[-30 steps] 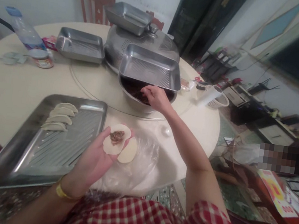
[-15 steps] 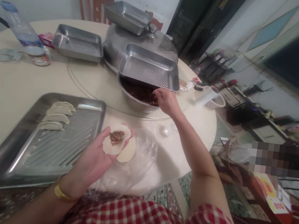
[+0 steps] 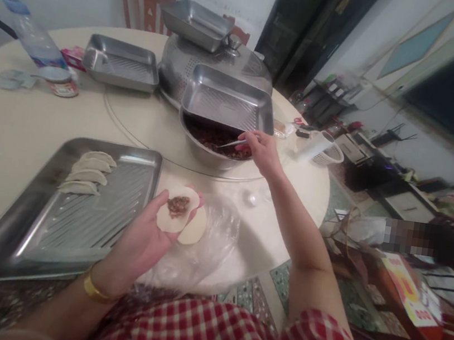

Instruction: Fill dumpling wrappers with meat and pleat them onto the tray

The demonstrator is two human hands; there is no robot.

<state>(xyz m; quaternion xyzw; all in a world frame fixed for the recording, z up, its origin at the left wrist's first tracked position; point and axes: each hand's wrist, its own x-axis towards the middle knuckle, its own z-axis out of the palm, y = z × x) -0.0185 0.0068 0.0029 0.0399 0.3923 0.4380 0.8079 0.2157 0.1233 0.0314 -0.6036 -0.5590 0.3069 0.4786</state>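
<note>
My left hand (image 3: 145,237) holds a round dumpling wrapper (image 3: 169,223) with a small heap of meat filling (image 3: 178,206) on it. Below it, more wrappers (image 3: 194,230) lie on a clear plastic bag (image 3: 217,236). My right hand (image 3: 261,151) is closed on a slim silvery utensil (image 3: 237,143) over a metal bowl (image 3: 211,158) of dark filling (image 3: 209,135); its kind is unclear. To the left, several folded dumplings (image 3: 86,175) lie in a row at the far end of a large metal tray (image 3: 124,178).
An oblong metal pan (image 3: 229,94) rests across the bowl's back rim. Behind are a domed metal lid (image 3: 174,61) with another pan (image 3: 197,19) on top, a third pan (image 3: 121,68), a plastic bottle (image 3: 37,45) and a jar (image 3: 59,83). A person (image 3: 424,237) is at the right.
My right hand has lifted slightly and shifted right at the bowl, and the slim utensil now shows in its fingers. My left hand holds the filled wrapper in nearly the same place.
</note>
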